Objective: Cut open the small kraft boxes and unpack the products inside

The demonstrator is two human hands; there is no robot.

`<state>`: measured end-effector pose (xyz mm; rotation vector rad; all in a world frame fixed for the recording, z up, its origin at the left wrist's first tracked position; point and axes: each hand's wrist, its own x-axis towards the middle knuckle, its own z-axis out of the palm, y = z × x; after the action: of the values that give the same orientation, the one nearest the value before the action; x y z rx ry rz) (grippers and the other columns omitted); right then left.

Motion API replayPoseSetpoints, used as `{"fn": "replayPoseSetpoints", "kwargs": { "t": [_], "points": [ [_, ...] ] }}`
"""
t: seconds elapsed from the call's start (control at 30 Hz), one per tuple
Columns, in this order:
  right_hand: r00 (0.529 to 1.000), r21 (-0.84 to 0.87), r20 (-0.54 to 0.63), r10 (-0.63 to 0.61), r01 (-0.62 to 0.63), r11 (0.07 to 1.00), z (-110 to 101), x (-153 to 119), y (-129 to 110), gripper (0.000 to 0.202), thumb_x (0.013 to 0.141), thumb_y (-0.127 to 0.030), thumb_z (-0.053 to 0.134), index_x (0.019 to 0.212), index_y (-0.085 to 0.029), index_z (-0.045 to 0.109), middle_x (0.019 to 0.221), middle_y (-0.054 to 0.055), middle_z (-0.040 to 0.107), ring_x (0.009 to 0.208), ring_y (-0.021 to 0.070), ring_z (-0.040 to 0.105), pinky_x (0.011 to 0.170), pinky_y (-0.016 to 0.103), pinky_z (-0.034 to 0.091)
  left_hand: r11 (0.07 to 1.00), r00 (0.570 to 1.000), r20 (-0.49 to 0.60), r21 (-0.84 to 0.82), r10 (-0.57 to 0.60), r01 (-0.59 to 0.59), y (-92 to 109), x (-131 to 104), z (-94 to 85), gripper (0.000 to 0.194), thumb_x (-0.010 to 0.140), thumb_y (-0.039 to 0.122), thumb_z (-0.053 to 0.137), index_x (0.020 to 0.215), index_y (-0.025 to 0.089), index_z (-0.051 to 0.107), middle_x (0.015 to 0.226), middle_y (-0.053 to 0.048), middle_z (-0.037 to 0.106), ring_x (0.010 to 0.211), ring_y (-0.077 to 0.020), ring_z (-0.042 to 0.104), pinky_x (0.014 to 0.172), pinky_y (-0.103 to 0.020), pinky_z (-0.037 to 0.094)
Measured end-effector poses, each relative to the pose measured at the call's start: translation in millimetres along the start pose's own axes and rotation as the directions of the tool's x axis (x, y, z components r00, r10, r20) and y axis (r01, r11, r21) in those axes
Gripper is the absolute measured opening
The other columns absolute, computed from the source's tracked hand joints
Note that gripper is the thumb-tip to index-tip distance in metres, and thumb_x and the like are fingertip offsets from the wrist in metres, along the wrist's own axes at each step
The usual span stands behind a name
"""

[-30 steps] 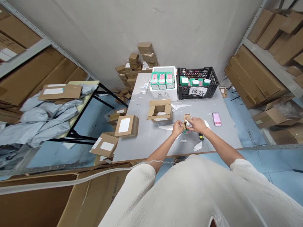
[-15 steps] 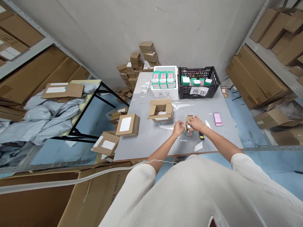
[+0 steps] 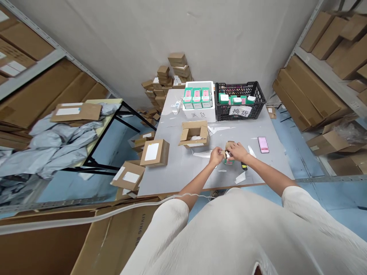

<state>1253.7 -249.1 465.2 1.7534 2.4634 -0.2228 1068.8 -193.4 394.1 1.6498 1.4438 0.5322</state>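
Note:
A small green and pink box (image 3: 229, 162) with brown cardboard flaps raised stands near the table's front edge. My left hand (image 3: 216, 156) pinches the flap on its left side. Over the box's open top lies my right hand (image 3: 237, 152), its fingers curled down onto a small whitish item (image 3: 228, 154) that they partly hide. A black and yellow cutter (image 3: 244, 166) rests just right of the box. Behind my left hand is an open brown carton (image 3: 194, 144) with something white inside.
At the table's back stand a white bin (image 3: 200, 114) and a black crate (image 3: 255, 110), both holding green boxes. A closed carton (image 3: 155, 152) sits left, a pink phone (image 3: 263, 145) right. Paper scraps (image 3: 240, 177) lie about. Loaded shelves flank both sides.
My right fingers have shifted slightly over the box top, and less of the shiny item shows. My left hand stays at the flap.

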Motion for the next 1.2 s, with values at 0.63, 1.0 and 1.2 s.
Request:
{"fn": "replayPoseSetpoints", "kwargs": {
  "t": [0.63, 1.0, 1.2],
  "points": [
    [0.798, 0.951, 0.036, 0.601, -0.213, 0.226, 100.5, -9.6, 28.6, 0.054, 0.074, -0.034, 0.076, 0.126, -0.022, 0.067, 0.104, 0.003, 0.073, 0.072, 0.0157, 0.065, 0.074, 0.033, 0.058, 0.995, 0.996, 0.086, -0.102, 0.032, -0.023, -9.6, 4.6, 17.5, 0.04, 0.08, 0.017, 0.083, 0.119, 0.018, 0.074, 0.117, -0.008, 0.072, 0.08, -0.0165, 0.069, 0.092, -0.037, 0.06],
    [0.864, 0.888, -0.25, 0.437, 0.024, 0.459, 84.0, -27.5, 20.8, 0.032, 0.081, -0.021, 0.053, 0.104, -0.023, 0.075, 0.124, 0.01, 0.071, 0.103, 0.0236, 0.07, 0.089, 0.04, 0.06, 0.949, 0.975, 0.098, -0.269, 0.199, -0.167, -14.7, -5.9, 11.3, 0.021, 0.087, 0.016, 0.066, 0.106, 0.022, 0.071, 0.125, -0.006, 0.067, 0.096, -0.0174, 0.072, 0.085, -0.032, 0.061],
    [0.906, 0.794, -0.309, 0.29, 0.078, 0.603, 79.1, -41.8, 14.7, 0.029, 0.087, -0.028, 0.068, 0.115, -0.024, 0.075, 0.141, 0.015, 0.064, 0.123, 0.0294, 0.068, 0.1, 0.046, 0.059, 0.941, 0.921, 0.202, -0.131, 0.333, -0.311, -12.3, -18.8, 4.6, 0.039, 0.081, 0.018, 0.08, 0.118, 0.023, 0.07, 0.134, -0.009, 0.063, 0.11, -0.0215, 0.072, 0.085, -0.032, 0.061]
  ]
}}
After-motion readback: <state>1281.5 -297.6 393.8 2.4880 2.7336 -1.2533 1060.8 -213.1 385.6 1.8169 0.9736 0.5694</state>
